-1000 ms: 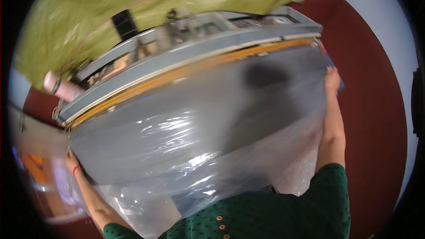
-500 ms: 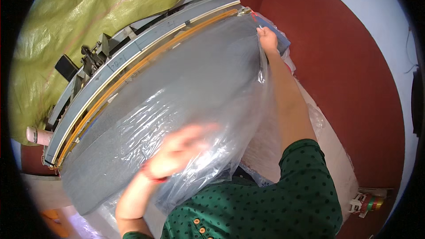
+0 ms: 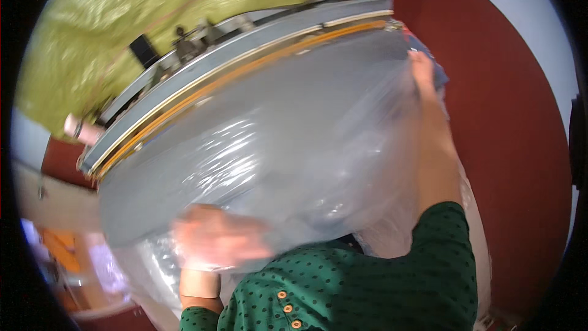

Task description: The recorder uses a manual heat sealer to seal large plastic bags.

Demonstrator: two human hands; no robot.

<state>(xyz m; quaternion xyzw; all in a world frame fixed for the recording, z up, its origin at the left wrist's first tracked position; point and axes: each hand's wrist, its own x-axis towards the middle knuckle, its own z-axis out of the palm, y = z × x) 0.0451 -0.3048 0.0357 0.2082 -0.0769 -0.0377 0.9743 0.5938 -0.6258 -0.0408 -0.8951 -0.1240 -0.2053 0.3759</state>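
A clear plastic sheet [image 3: 229,153], shiny and creased, lies spread over a grey padded-looking surface [image 3: 263,83]. At the far right corner, my right hand [image 3: 421,67] is closed on the sheet's edge with the arm stretched out. Close to my body, my left hand [image 3: 217,239] is over the near left part of the sheet. Motion blurs its fingers, so their shape and any contact with the sheet cannot be made out.
Along the far side runs a long grey metal rail [image 3: 257,34] with an orange strip [image 3: 263,58] below it. Behind stand a black box [image 3: 144,51] and a yellow-green tarpaulin [image 3: 110,12]. A pink bottle [image 3: 82,130] sits at the rail's left end. A dark red wall [image 3: 508,116] rises at right.
The view has shifted, so the rail and surface appear farther right. My left hand has moved back toward my body and to the left. My right hand keeps hold of the sheet's corner.
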